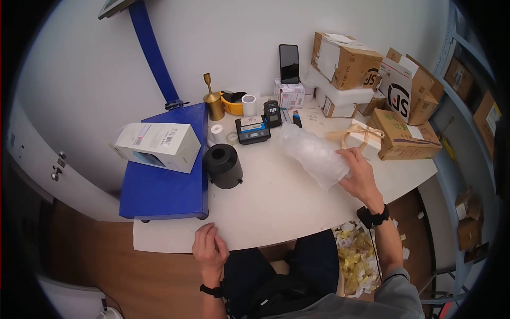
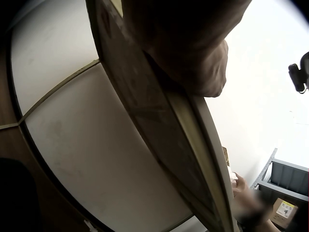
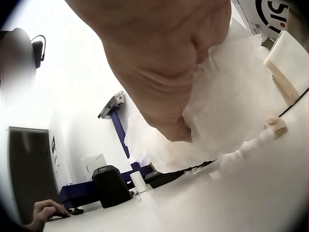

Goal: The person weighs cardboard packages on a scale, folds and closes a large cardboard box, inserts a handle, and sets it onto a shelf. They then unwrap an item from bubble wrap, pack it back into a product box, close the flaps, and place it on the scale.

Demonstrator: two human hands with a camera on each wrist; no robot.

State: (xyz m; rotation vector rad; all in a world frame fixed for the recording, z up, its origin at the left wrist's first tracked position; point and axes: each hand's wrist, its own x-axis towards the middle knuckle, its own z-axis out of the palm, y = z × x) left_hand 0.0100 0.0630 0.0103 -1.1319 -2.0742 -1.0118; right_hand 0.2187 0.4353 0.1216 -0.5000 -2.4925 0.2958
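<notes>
My right hand [image 1: 359, 173] grips the right end of a crumpled, translucent plastic wrap bundle [image 1: 311, 151] over the table. In the right wrist view the wrap [image 3: 227, 106] spreads out below the palm, and most of the fingers are hidden. Just behind that hand is a white box tied with a beige ribbon [image 1: 364, 137]. At the table's front edge rests my left hand [image 1: 210, 245], its fingers loosely curled and holding nothing. The left wrist view shows this hand [image 2: 193, 53] dark against the table edge.
A blue platform scale [image 1: 164, 194] carries a white carton [image 1: 159, 144] on the left. Beside it stand a black cylinder [image 1: 223, 167] and a label printer [image 1: 252, 130]. Cardboard boxes [image 1: 409, 141] crowd the back right. Below the right arm lies a bin of paper scraps [image 1: 356, 255].
</notes>
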